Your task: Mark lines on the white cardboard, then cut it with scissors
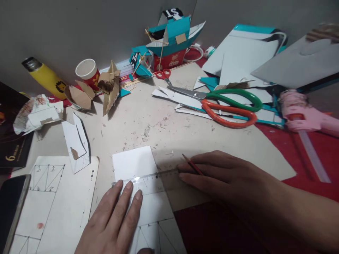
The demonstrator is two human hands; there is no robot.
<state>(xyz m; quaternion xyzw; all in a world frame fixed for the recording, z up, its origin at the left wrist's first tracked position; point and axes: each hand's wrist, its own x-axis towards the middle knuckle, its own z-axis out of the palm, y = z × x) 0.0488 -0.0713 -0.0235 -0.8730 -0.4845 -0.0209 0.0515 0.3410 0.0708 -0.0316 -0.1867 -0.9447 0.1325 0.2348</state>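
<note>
My left hand (113,217) lies with its fingers stretched over a clear ruler (149,183) and a strip of white card (135,160). The ruler crosses the card, and pencilled lines and triangles show on its lower part. My right hand (227,173) rests by the ruler's right end with a red pencil (194,165) held between its fingers, tip pointing up and left. The fingertips of that hand touch or nearly touch the ruler; I cannot tell which. At the left lies a larger white sheet (63,197) with a drawn pattern of rectangles and triangles.
Scissors with green and orange handles (230,107) lie on card scraps. A pink glue gun (304,111) stands at the right. Along the wall are a blue card boat (172,35), a paper cup (87,70) and a yellow bottle (47,77). A phone (16,211) lies lower left.
</note>
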